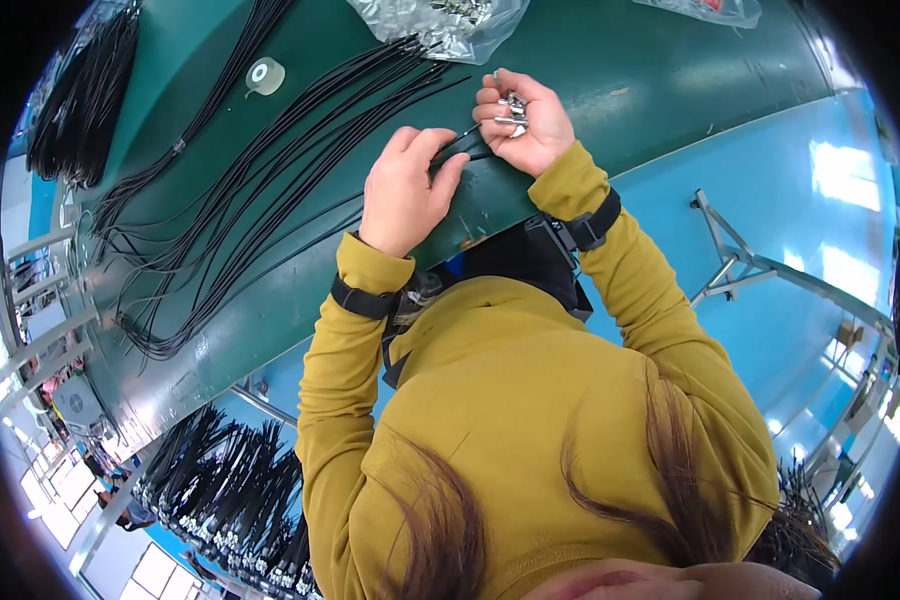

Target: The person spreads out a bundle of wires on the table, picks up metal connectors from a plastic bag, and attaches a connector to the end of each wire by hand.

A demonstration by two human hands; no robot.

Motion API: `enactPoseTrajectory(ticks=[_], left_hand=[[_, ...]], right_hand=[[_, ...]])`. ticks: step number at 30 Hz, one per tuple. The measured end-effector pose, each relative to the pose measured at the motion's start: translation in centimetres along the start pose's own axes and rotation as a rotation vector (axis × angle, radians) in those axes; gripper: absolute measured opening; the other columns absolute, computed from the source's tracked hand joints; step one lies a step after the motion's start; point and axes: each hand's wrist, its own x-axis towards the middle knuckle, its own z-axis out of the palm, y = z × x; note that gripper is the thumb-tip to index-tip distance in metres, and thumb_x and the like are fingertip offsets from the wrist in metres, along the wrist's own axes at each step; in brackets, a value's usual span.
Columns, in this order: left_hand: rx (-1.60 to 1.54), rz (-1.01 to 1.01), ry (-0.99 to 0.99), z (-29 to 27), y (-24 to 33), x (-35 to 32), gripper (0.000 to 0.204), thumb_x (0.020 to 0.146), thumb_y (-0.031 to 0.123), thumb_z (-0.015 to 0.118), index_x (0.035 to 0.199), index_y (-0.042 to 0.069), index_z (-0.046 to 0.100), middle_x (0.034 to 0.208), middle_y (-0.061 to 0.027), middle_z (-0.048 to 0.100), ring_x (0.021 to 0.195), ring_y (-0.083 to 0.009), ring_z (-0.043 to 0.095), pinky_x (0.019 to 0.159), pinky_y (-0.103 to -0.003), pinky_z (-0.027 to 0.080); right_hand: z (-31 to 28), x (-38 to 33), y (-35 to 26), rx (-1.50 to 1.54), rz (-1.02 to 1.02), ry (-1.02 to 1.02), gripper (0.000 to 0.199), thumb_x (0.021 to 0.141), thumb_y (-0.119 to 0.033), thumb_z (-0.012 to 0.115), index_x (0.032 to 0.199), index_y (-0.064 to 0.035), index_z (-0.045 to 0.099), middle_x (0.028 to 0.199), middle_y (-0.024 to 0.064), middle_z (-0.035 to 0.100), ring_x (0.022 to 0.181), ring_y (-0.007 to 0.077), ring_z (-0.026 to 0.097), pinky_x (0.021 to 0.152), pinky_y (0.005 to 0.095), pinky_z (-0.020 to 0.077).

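My left hand [408, 192] is curled round a thin black cable [322, 213] near its end, thumb and fingers closed in on it. The cable's tip reaches my right hand [535, 125], which lies palm up with its fingers bent. Several small silvery metal pieces [513, 113] are cupped in that right hand; one sits at the fingers by the cable tip. Whether the tip is inside a metal piece is too small to tell. Beside my left hand a spread of loose black cables [260, 190] lies across the green tabletop [300, 320].
A clear plastic bag [460, 40] of silvery metal parts lies beyond my hands. To its left are a tape roll [264, 76] and a tied cable bundle [178, 147]. More cables [85, 110] hang at the far left. A metal stand [735, 255] is on the blue floor.
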Motion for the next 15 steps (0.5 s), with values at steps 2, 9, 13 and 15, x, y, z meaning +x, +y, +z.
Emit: enactPoseTrajectory(ticks=[2,9,13,15], left_hand=[[-0.019,0.062,-0.012,0.5,-0.2,0.4,0.016,0.079,0.011,0.068,0.094,0.006,0.063,0.074,-0.0084,0.056,0.064,-0.0235,0.059,0.057,-0.034,0.049],[-0.14,-0.011,0.069,0.5,1.4,0.9,0.018,0.078,0.009,0.07,0.094,0.007,0.063,0.074,-0.0086,0.058,0.063,-0.0254,0.059,0.054,-0.034,0.048],[-0.002,0.209,0.161,0.7,0.9,1.0,0.014,0.078,0.006,0.066,0.091,0.008,0.062,0.077,-0.0107,0.058,0.065,-0.0291,0.059,0.054,-0.036,0.049],[0.09,0.185,0.115,0.5,0.4,0.4,0.013,0.078,0.004,0.064,0.091,0.008,0.062,0.077,-0.0105,0.057,0.066,-0.0304,0.059,0.057,-0.036,0.05]], right_hand=[[0.1,0.0,0.1,-0.037,-0.022,0.035,0.013,0.091,-0.014,0.056,0.09,-0.0021,0.051,0.075,0.0031,0.047,0.058,0.0094,0.041,0.043,0.0204,0.0319],[-0.3,1.1,1.0,-0.108,-0.04,0.076,0.014,0.09,-0.015,0.058,0.09,-0.0016,0.053,0.075,0.005,0.053,0.061,0.0113,0.049,0.045,0.0229,0.0369],[-0.5,2.1,3.5,-0.108,-0.012,-0.048,0.013,0.089,-0.016,0.058,0.087,-0.003,0.057,0.077,0.0077,0.06,0.069,0.0168,0.058,0.063,0.0302,0.0483],[0.5,1.9,4.3,-0.197,-0.127,0.137,0.015,0.09,-0.018,0.057,0.087,-0.0033,0.057,0.078,0.0075,0.062,0.074,0.0193,0.06,0.072,0.0318,0.0499]])
